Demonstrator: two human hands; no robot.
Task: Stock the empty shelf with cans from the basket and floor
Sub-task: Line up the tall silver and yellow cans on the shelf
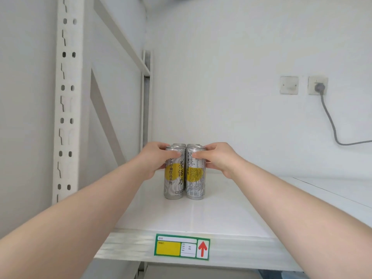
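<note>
Two tall silver-and-yellow cans stand upright side by side on the white shelf [221, 214], the left can [174, 178] touching the right can [195, 178]. More cans of the same kind stand directly behind them; only their tops show. My left hand [155, 160] wraps the left can near its top, thumb across the front. My right hand [217, 158] grips the right can the same way. Both cans rest on the shelf board. No basket or floor is in view.
A white slotted upright [67, 109] and diagonal braces bound the shelf on the left. A green, yellow and white price label [182, 246] sits on the front edge. On the back wall are a socket with a grey plug [318, 86] and cable.
</note>
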